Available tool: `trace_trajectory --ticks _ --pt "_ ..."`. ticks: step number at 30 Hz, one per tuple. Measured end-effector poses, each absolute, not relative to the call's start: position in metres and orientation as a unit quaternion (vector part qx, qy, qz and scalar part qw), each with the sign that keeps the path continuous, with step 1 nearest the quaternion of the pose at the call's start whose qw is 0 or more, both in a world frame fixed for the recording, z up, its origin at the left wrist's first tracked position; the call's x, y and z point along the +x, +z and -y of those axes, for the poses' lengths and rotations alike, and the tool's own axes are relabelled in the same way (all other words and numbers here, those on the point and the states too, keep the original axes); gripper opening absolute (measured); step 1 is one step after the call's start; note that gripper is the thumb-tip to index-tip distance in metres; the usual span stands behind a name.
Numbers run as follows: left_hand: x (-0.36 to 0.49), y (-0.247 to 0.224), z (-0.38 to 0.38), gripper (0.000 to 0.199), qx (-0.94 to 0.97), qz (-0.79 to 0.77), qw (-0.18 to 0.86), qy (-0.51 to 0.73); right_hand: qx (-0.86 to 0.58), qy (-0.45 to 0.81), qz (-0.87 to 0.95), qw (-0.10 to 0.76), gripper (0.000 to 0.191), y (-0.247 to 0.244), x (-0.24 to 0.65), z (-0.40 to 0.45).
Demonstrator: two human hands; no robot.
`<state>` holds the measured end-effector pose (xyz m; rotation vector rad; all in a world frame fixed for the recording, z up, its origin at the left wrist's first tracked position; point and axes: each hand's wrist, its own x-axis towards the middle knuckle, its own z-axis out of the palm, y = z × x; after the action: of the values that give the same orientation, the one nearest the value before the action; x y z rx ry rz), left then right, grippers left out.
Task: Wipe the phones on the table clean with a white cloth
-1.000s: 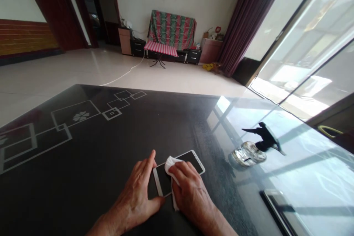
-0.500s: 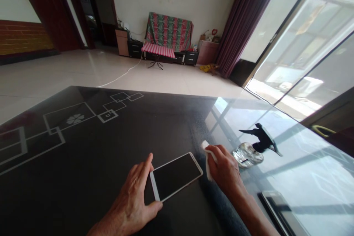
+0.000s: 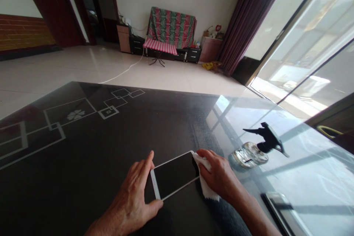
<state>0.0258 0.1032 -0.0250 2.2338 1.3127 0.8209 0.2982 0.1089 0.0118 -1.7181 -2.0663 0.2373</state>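
Note:
A white-framed smartphone (image 3: 177, 175) with a dark screen lies face up on the glossy black table (image 3: 132, 129). My left hand (image 3: 132, 191) grips its left end, thumb at the near corner and fingers at the far corner. In my right hand (image 3: 218, 171) is a crumpled white tissue (image 3: 208, 188), pressed against the phone's right end and covering that edge. Just right of this hand stands a clear spray bottle (image 3: 250, 155) with a black trigger head.
At the lower right lies a second phone-like device (image 3: 284, 214). A damp-looking streak (image 3: 200, 129) marks the tabletop beyond my right hand. Past the table stand a small stool with a striped cover (image 3: 160, 46) and a cloth-draped cabinet (image 3: 171, 27); glass doors are on the right.
My right hand has moved left with the tissue, from the table beside the phone onto the phone's right end. My left hand keeps its hold.

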Motion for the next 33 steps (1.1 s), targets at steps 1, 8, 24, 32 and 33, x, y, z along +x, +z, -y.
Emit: trace_trajectory --ticks 1,8,24,32,33 --pt "0.026 -0.025 -0.103 0.105 0.804 -0.472 0.213 0.293 -0.621 0.096 0.748 0.212 0.024 0.012 0.297 -0.111" --pt "0.025 -0.025 -0.103 0.107 0.804 -0.470 0.220 0.291 -0.657 0.079 0.723 0.198 0.023 0.003 0.301 -0.127" --pt "0.027 -0.027 -0.103 0.105 0.805 -0.472 0.210 0.292 -0.666 0.133 0.706 0.199 0.021 0.020 0.310 -0.113" --pt "0.027 -0.025 -0.103 0.102 0.803 -0.475 0.212 0.289 -0.693 0.075 0.686 0.209 0.017 0.011 0.306 -0.127" --pt "0.027 -0.025 -0.103 0.102 0.804 -0.474 0.213 0.288 -0.686 0.076 0.693 0.208 0.021 0.011 0.304 -0.126"
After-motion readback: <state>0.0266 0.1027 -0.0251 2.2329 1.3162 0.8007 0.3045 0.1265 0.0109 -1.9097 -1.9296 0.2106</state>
